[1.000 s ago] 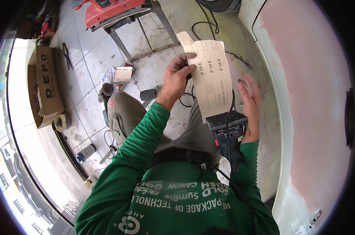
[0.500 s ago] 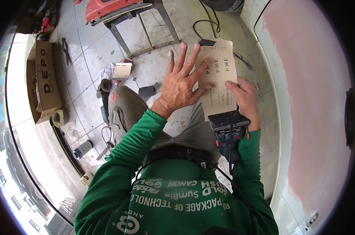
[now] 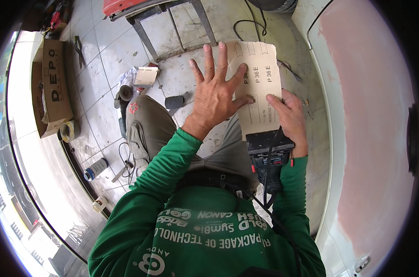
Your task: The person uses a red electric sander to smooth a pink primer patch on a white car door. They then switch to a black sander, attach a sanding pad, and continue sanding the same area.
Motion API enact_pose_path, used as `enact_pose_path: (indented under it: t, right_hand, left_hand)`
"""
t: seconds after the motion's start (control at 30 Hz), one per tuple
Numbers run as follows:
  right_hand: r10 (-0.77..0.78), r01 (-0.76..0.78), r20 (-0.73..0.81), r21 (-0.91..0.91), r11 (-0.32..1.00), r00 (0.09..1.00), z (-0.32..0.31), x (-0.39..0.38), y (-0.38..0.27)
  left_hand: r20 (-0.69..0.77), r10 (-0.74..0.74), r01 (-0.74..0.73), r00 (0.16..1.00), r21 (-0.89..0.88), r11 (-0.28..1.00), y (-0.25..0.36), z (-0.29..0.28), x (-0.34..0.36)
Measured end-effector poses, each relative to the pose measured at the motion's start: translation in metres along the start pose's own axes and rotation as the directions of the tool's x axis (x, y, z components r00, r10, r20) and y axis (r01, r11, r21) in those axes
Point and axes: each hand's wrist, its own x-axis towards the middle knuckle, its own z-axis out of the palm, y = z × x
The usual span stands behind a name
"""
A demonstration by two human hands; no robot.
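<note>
A tan-backed sheet of sandpaper (image 3: 260, 108) with a torn top edge lies in front of me, its printed back facing up. Its lower end meets the black pad of an electric sheet sander (image 3: 270, 157), which has red-tipped levers and a cord across it. My right hand (image 3: 288, 115) grips the sheet's right edge, thumb on top; its other fingers are hidden behind the sheet and sander. Spread wide, my left hand (image 3: 216, 92) touches the left side of the sheet with thumb and index finger. Its other fingers are stretched out beyond the left edge.
A car panel with a pink filler patch (image 3: 364, 115) stands close on my right. Ahead is a red-topped metal stand (image 3: 170, 27). Left on the tiled floor are a cardboard box (image 3: 57, 87), an angle grinder (image 3: 123, 97), a blue-and-white can (image 3: 96, 169) and a black block (image 3: 174, 101).
My left hand has shifted slightly left and up along the sheet. The black piece at the sheet's top edge no longer shows. My right hand keeps its grip.
</note>
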Motion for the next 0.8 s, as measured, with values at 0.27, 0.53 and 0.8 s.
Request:
enact_pose_path:
  t: [0.27,0.53,0.8]
  right_hand:
    - [-0.021,0.021,-0.005,-0.057,0.998,1.000,0.005,-0.002,-0.005]
    - [0.042,-0.047,-0.034,-0.156,0.987,0.999,0.013,-0.007,-0.015]
    - [-0.213,0.239,0.128,-0.234,0.942,0.969,0.016,-0.010,-0.016]
  left_hand:
    - [0.011,-0.119,0.119,0.993,-0.087,0.989,0.000,0.010,-0.014]
    - [-0.160,0.065,-0.090,0.985,-0.154,0.984,-0.011,0.004,-0.023]
    - [-0.069,0.138,-0.154,0.988,-0.346,0.926,-0.001,0.002,-0.016]
